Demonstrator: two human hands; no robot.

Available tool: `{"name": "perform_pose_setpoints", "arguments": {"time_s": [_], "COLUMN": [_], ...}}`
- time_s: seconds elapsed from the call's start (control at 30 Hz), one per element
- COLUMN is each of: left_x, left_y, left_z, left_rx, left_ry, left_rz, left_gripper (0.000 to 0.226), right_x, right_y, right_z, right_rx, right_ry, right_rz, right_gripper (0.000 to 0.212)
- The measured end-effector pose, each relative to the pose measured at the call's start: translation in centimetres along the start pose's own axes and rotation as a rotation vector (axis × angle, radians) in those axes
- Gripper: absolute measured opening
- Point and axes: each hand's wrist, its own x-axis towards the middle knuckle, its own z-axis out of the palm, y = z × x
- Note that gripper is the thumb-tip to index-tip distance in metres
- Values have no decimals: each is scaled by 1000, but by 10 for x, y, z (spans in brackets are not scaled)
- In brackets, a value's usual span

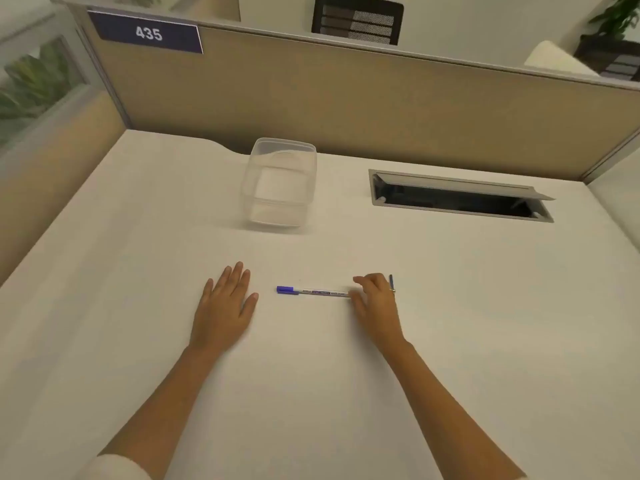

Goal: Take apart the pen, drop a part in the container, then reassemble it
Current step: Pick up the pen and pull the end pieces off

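A slim white pen (322, 293) with a blue cap (285, 289) at its left end lies flat on the white desk, pointing left to right. My right hand (375, 301) has its fingers curled over the pen's right end, which they hide. A small dark blue piece (391, 281) sticks up just beyond that hand's knuckles; I cannot tell what it is. My left hand (225, 306) rests flat on the desk, fingers spread, a short way left of the cap and apart from it. A clear plastic container (280, 183) stands further back, with nothing visible in it.
A grey cable hatch (460, 199) is open in the desk at the back right. A beige partition wall (346, 105) with a "435" sign (149, 33) closes off the far edge. White desk surface (485, 306) surrounds the hands.
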Motion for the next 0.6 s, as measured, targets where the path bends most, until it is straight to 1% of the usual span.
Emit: {"name": "perform_pose_setpoints", "arguments": {"time_s": [0.1, 0.2, 0.27, 0.33, 0.5, 0.6], "left_x": [2, 2, 3, 3, 2, 4], "left_y": [-1, -3, -4, -5, -5, -5], "left_z": [1, 3, 4, 6, 8, 7], "left_rx": [21, 30, 19, 12, -9, -85], "left_ry": [30, 40, 38, 50, 58, 48], "left_rz": [-6, -5, -6, -12, -10, -51], "left_gripper": [70, 70, 69, 68, 67, 57], "right_x": [-3, -9, -10, -10, -12, -16], "right_y": [1, 5, 5, 4, 1, -7], "right_z": [4, 6, 5, 4, -7, -19], "right_rx": [-40, -58, -28, 29, 169, 267], "right_ry": [1, 26, 50, 58, 3, -3], "right_rz": [36, 27, 33, 83, 179, 195], "right_gripper": [24, 17, 14, 10, 5, 3]}}
